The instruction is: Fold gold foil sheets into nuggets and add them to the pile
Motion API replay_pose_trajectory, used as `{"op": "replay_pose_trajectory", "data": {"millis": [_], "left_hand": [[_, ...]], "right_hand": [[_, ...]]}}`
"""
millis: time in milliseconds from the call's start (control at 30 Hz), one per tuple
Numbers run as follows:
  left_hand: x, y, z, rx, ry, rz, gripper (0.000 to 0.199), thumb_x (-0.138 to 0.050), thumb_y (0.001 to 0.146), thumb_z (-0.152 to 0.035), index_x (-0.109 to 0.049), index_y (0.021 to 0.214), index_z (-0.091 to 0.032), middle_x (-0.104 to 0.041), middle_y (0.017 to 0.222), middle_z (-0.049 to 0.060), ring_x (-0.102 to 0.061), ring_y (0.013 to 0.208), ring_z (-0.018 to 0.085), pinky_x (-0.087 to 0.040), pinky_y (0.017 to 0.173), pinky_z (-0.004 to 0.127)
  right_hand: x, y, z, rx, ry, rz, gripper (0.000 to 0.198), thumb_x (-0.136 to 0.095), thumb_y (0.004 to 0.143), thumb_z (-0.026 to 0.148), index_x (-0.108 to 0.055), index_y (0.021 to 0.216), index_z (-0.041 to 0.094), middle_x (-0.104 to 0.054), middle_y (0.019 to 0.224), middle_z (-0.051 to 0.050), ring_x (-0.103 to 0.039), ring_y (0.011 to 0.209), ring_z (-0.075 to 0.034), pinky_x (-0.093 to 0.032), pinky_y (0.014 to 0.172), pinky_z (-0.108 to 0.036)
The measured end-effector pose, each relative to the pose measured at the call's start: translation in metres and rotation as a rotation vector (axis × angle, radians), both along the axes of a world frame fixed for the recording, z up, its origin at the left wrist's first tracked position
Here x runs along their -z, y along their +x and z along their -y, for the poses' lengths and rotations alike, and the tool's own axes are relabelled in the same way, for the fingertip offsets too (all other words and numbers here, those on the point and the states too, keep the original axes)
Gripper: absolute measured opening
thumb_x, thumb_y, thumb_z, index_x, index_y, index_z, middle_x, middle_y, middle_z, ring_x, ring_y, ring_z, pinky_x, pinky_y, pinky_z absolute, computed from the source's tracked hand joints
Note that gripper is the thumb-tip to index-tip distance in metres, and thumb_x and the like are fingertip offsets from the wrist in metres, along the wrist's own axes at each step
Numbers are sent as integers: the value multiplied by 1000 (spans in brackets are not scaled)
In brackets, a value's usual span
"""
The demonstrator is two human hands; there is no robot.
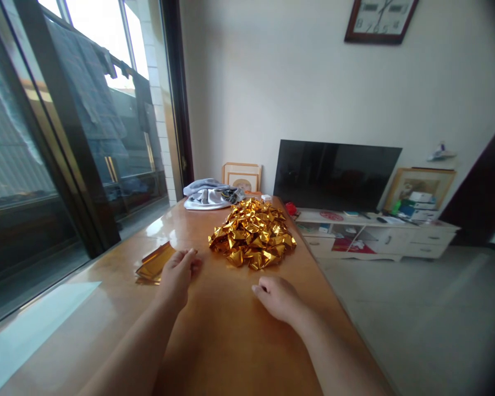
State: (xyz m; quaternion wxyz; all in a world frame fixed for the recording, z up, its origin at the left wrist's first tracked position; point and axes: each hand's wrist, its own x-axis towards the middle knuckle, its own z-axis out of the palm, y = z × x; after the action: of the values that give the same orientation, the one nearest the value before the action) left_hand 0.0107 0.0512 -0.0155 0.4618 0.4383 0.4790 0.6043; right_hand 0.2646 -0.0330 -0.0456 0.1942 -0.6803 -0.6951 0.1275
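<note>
My left hand (180,273) is closed in a pinch over the tabletop, beside a stack of flat gold foil sheets (152,268). Whatever may be between its fingertips is too small to make out. Curled into a loose fist, my right hand (278,297) hovers over or rests on the table; no object shows in it. Just beyond both hands lies a large heap of folded gold foil pieces (258,234), shiny and angular. Neither hand touches the heap.
The glossy wooden table (226,341) has its right edge close to my right forearm. A pale sheet (37,324) lies at the left, and grey cloth (208,195) is bunched at the far end. Beyond stand a low cabinet (390,239) and a television (336,173).
</note>
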Motion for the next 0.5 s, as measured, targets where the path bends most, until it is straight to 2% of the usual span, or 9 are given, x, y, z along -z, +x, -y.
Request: {"op": "replay_pose_trajectory", "data": {"millis": [167, 267, 500], "left_hand": [[7, 13, 9, 135, 41, -183, 40, -73, 71, -54, -61, 80, -16, -63, 71, 2, -54, 63, 14, -43, 62, 26], [8, 17, 13, 154, 73, -283, 39, -70, 74, -55, -61, 79, -17, -63, 71, 2, -55, 63, 15, -43, 63, 28], [14, 23, 14, 225, 107, -450, 34, -67, 77, -51, -62, 74, -18, -59, 66, 1, -51, 61, 16, -36, 59, 27]], "right_hand": [[-3, -1, 2, -3, -28, -28, 37, -53, 94, 44, -57, 67, 19, -59, 65, 0, -45, 59, -12, -16, 55, -28], [-3, 0, 2, -19, 0, -32, 38, -52, 94, 44, -55, 66, 19, -58, 64, 0, -44, 59, -11, -16, 55, -28], [2, 4, -2, 2, 59, -137, 34, -50, 93, 42, -56, 69, 19, -59, 65, 1, -47, 60, -12, -22, 55, -25]]}}
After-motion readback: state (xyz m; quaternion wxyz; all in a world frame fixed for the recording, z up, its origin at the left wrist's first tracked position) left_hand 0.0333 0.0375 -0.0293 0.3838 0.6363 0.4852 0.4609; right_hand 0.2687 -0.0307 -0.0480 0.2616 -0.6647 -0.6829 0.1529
